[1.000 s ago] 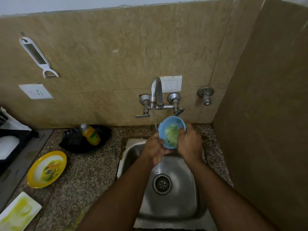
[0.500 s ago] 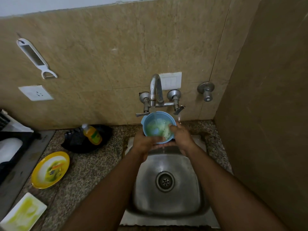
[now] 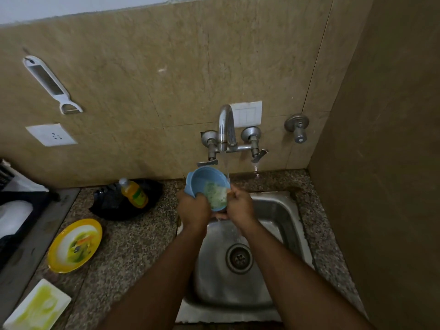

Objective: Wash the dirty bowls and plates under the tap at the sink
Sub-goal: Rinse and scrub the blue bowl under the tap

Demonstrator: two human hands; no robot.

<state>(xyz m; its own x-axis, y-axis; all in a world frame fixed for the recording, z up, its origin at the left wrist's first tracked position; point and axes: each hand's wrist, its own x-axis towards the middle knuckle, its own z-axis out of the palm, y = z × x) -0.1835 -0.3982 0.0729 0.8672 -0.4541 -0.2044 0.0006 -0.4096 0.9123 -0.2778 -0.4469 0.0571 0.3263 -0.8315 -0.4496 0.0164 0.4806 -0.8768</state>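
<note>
Scrubbing is the step in hand: the left hand (image 3: 195, 208) grips the blue bowl (image 3: 206, 186) by its rim, tilted above the sink (image 3: 281, 208) just beside the tap's (image 3: 225, 125) running stream, while the right hand (image 3: 240, 206) pinches a soapy sponge (image 3: 215, 194) against the inside. Next it likely needs rinsing under the stream. Waiting on the bench (image 3: 133, 246), well left of the hands: one yellow plate (image 3: 74, 245), one white rectangular plate (image 3: 38, 306). One bowl, two plates.

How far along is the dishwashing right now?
Nothing looks finished. In hand: the left hand grips the blue bowl at the running tap while the right hand rubs its greenish residue. Left: the yellow plate and white rectangular plate, both dirty on the counter.
</note>
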